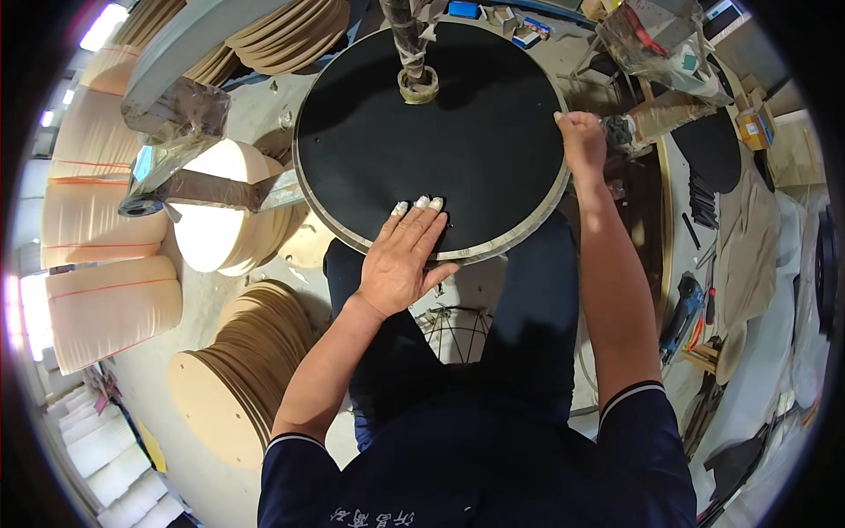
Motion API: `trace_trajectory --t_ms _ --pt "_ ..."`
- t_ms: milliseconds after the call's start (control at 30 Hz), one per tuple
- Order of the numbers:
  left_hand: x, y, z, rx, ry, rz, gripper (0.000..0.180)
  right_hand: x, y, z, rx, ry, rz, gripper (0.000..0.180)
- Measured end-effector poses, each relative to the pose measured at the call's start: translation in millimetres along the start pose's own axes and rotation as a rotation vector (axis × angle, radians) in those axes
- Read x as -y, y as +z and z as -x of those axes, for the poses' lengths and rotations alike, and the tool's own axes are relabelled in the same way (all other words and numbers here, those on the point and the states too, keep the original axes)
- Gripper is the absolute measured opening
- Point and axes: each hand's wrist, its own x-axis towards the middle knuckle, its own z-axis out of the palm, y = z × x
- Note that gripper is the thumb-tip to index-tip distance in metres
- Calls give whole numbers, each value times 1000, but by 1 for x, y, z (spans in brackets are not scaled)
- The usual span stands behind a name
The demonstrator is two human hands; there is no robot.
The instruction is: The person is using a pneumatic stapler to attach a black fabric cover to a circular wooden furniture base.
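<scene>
A large round disc (370,114) with a black, cloth-like top and a pale rim lies in front of me, its near edge over my knees. My left hand (400,260) rests flat on its near part, fingers stretched out and the tips of several wrapped in white. At the right edge of the disc, my right hand (584,145) is closed in a pinch. Its fingertips meet at the rim, and the palm side is hidden. A wrapped metal post with a ring-shaped end (419,86) stands over the far part of the disc.
Machine arms wrapped in clear film flank the disc, one at left (220,189) and one at right (660,119). Stacked tan round boards (216,396) lie on the floor at left. Wrapped rolls (110,299) stand farther left. Tools (682,317) and grey cloth (748,264) lie at right.
</scene>
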Motion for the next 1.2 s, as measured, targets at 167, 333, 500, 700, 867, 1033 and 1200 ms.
trace_trajectory --t_ms 167,333,500,700,867,1033,1200 --pt "5 3 6 66 41 -12 75 -1 0 0 -15 38 80 40" --pt "9 7 10 68 60 -77 77 -16 3 -4 -2 27 34 40" --pt "11 10 13 63 67 -73 74 -9 2 -1 -11 52 92 40" --pt "14 13 15 48 98 -92 70 -12 4 -2 -27 49 88 39" --pt "14 14 14 49 109 -123 70 -20 6 -6 -30 41 72 38" --pt "16 16 17 46 111 -127 70 -25 8 -7 -20 31 53 38" --pt "12 14 18 48 99 -117 67 -21 8 -4 -24 11 50 38"
